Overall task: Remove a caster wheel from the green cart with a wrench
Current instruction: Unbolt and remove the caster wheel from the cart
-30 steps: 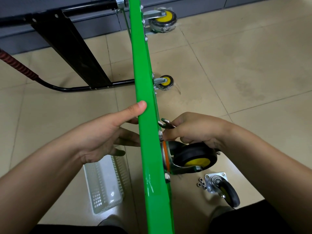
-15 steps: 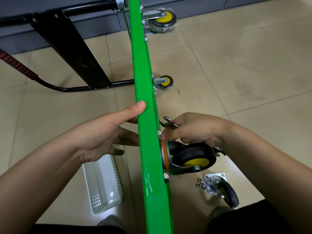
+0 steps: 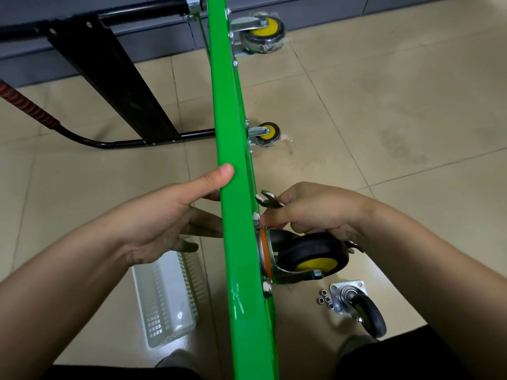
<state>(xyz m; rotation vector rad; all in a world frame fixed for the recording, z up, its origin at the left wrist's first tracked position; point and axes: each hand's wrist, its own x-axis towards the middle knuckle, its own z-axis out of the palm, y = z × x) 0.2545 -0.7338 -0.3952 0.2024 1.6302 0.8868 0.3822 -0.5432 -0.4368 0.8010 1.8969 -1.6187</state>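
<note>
On the tiled floor [image 3: 384, 133], the green cart [image 3: 236, 187] stands tipped on its side, its deck edge running from the top of the view down to the bottom like a thin wall between the two hands. The left hand [image 3: 167, 218] grips that edge, thumb lying on top and fingers curled round the far face. The right hand [image 3: 310, 212] is curled around a wrench [image 3: 267, 200] whose open end pokes up just beside the deck; the fingertips sit close to a bolt above the caster wheel [image 3: 307, 256], though whether they touch it is hard to tell. That caster, black tyre with a yellow hub, is still mounted to the deck's underside, jutting out to the right under the right hand.

Farther along the same face, two more casters [image 3: 266, 134] stick out, the farthest near the grey wall base [image 3: 137, 50]. A loose caster [image 3: 359, 305] lies on the floor near the mounted one, a small cluster of nuts [image 3: 325, 300] touching its plate. Right of the deck the floor is open tile. Left of it a white perforated basket [image 3: 164, 297] lies close to the deck, and the black folded handle frame [image 3: 109, 86] stretches toward the wall.
</note>
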